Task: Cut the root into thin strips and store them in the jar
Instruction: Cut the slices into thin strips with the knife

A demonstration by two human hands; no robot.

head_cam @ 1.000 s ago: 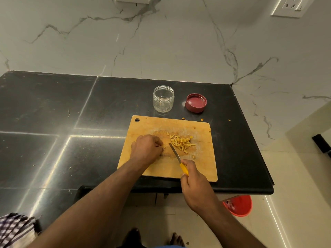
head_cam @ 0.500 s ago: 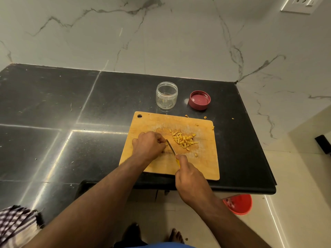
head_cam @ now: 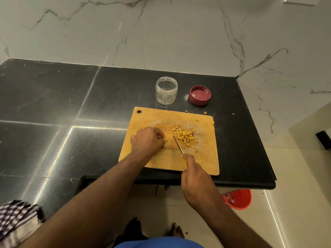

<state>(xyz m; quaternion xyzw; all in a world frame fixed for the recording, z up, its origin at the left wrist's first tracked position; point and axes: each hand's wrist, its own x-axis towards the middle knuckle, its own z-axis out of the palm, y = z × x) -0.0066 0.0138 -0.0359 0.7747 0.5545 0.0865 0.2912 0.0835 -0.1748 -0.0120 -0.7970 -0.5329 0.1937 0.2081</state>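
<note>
While pinching root stub [head_cam: 166, 139] in left hand [head_cam: 146, 142] | right hand [head_cam: 196, 178] clenched on knife [head_cam: 178, 145] | small, firm, slippery: hold fingertips curled

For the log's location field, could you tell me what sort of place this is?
Most likely a home kitchen: a black stone counter against a marble-look wall, a wooden cutting board with cut yellow strips, and an open jar beside its red lid.

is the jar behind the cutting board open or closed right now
Open. The jar stands upright with nothing on its mouth; its red lid lies beside it.
</note>
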